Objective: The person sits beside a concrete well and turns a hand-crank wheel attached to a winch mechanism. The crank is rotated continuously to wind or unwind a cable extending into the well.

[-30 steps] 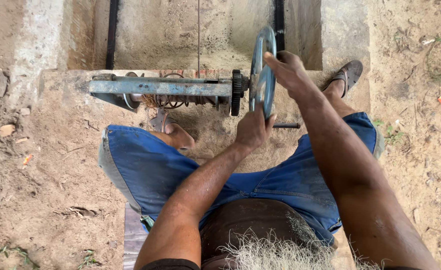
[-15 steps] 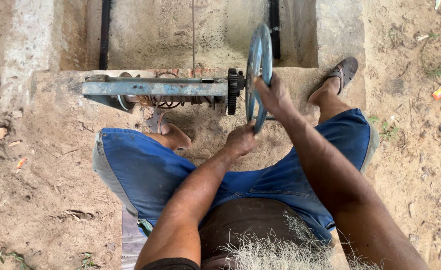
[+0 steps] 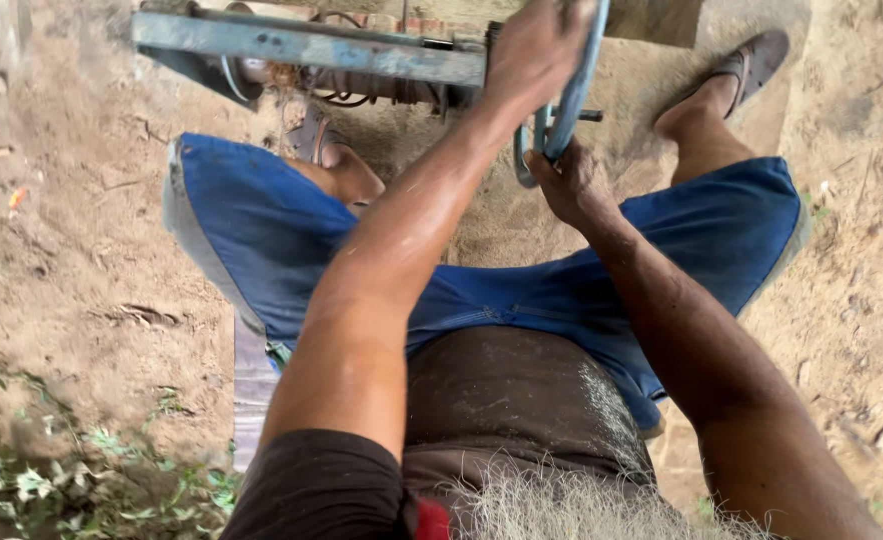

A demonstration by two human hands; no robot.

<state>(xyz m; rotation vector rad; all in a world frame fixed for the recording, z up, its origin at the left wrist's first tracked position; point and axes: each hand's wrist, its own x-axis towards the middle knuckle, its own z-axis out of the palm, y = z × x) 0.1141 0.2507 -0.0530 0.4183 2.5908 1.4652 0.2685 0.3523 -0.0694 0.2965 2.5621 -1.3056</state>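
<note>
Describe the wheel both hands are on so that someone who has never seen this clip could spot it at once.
Start at the long blue-grey metal bar across the top, above the blue shorts. At its right end stands a thin round wheel, seen edge-on. It is the only round part, with the left hand on its upper rim and the right hand at its lower rim.

I see no package, no label, no sign and no screen anywhere here, from twelve o'clock around to six.
</note>
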